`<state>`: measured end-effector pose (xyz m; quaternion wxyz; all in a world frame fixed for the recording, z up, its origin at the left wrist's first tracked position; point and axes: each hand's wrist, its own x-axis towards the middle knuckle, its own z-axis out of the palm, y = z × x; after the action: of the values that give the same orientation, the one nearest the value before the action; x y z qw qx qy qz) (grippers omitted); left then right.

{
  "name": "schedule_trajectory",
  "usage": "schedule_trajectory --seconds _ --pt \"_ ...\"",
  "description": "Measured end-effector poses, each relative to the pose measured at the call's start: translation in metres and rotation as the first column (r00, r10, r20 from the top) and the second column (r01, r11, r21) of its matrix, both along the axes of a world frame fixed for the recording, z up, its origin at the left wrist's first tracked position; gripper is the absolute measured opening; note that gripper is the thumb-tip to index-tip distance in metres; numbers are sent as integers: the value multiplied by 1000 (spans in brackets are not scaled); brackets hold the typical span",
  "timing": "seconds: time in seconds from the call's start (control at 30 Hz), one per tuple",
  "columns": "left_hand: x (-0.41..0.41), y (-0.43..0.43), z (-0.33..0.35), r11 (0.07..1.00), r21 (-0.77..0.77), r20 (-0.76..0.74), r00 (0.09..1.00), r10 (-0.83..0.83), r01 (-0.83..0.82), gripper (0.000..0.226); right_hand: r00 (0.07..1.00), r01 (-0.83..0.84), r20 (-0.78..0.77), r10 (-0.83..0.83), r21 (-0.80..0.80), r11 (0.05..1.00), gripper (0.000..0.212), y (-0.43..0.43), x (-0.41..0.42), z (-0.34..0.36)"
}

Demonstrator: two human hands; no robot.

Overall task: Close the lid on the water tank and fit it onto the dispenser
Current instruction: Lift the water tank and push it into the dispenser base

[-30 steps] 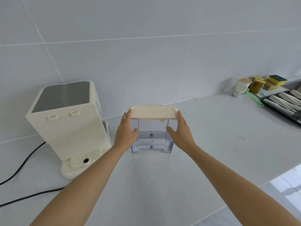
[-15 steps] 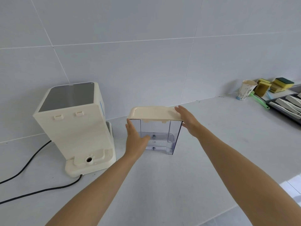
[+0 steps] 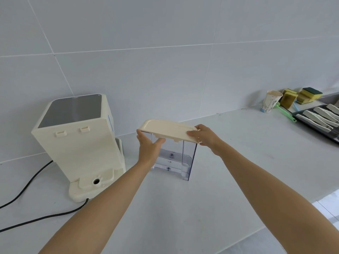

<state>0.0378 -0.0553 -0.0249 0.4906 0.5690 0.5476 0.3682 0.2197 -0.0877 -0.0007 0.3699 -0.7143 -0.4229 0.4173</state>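
Note:
A clear plastic water tank [image 3: 176, 158] stands on the white counter, turned at an angle, with a cream lid [image 3: 165, 130] lying on its top. My left hand [image 3: 149, 148] grips the tank's upper left side under the lid. My right hand [image 3: 203, 137] rests on the lid's right end, thumb on top. The cream water dispenser [image 3: 77, 142] stands to the left, its back face and base socket [image 3: 96, 181] facing me, apart from the tank.
Two black cables [image 3: 36, 219] run from the dispenser's base across the counter at left. At far right stand a paper cup [image 3: 271, 101], yellow sponges [image 3: 308, 95], a green-handled tool [image 3: 285, 112] and a dark tray [image 3: 322, 123] of pale pieces. The counter edge [image 3: 275, 224] runs diagonally at lower right.
The tank has been turned so a corner faces me. My right hand shifted from the tank's side onto the lid's right end; my left hand stays on the left side.

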Motion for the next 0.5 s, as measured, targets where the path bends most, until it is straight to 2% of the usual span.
schedule_trajectory --seconds 0.27,0.33,0.4,0.5 --pt "-2 24 10 992 -97 22 996 -81 83 85 995 -60 80 65 -63 996 35 -14 -11 1" --pt "-4 31 11 988 -103 34 994 -108 111 64 994 -53 87 59 -71 996 43 -17 -16 3" --pt "-4 35 12 984 -110 50 990 -133 137 38 992 -62 108 70 -71 996 39 -20 -21 4" --pt "-5 38 14 967 -136 91 974 -206 217 33 983 -110 135 123 -101 989 35 -24 -34 6"
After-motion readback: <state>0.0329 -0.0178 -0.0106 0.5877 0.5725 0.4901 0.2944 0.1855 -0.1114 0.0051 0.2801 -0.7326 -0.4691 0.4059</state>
